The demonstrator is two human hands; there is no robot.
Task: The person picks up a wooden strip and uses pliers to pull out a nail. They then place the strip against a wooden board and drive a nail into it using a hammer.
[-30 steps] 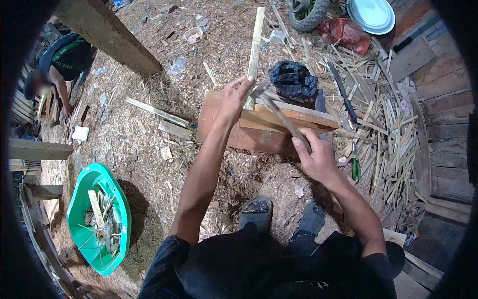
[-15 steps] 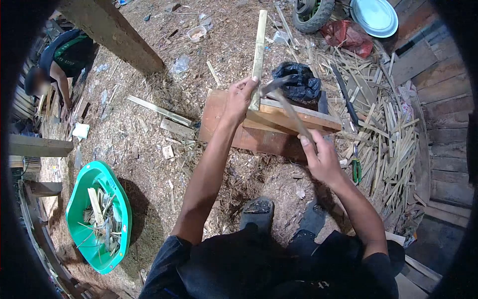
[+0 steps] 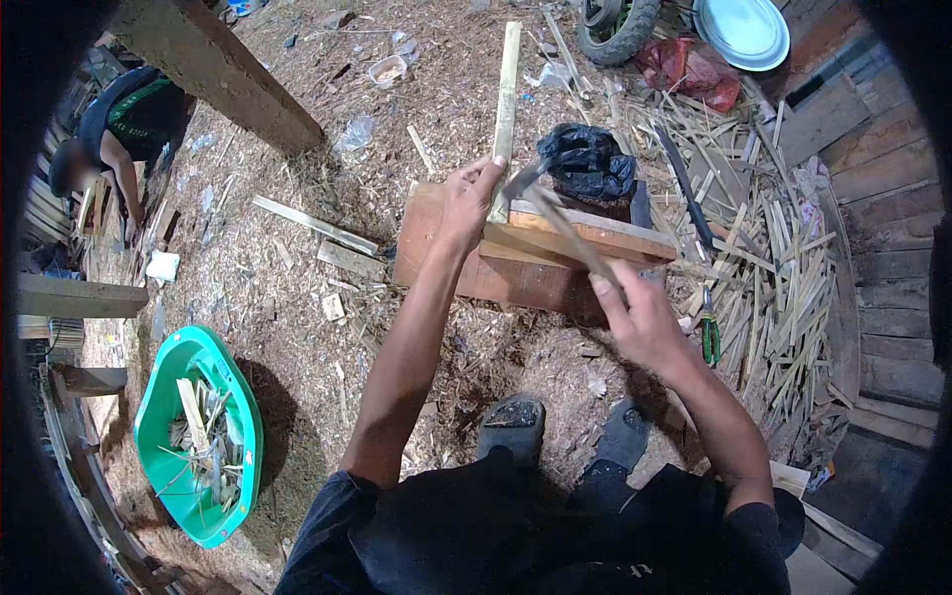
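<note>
My left hand (image 3: pixel 470 203) is closed round the lower part of a long, pale wooden strip (image 3: pixel 508 94), which points away from me. The strip's near end rests by a wooden beam (image 3: pixel 585 236) lying on a reddish-brown board (image 3: pixel 436 243). In my right hand (image 3: pixel 640 315) is the wooden handle of a hammer (image 3: pixel 575 238). The hammer's metal head is close to the strip, just right of my left fingers; whether they touch I cannot tell. A black plastic bag (image 3: pixel 590 164) sits just beyond the beam.
A green basin (image 3: pixel 254 436) with wood scraps stands at left. Another person (image 3: pixel 129 129) crouches at upper left, near a thick post (image 3: pixel 218 74). Many strips (image 3: pixel 773 317) and green-handled pliers (image 3: pixel 710 337) lie at right. A wheel (image 3: pixel 620 35) stands at the top.
The hammer head has shifted slightly left, closer to my left fingers and the strip. The view has moved a little; both hands keep their hold.
</note>
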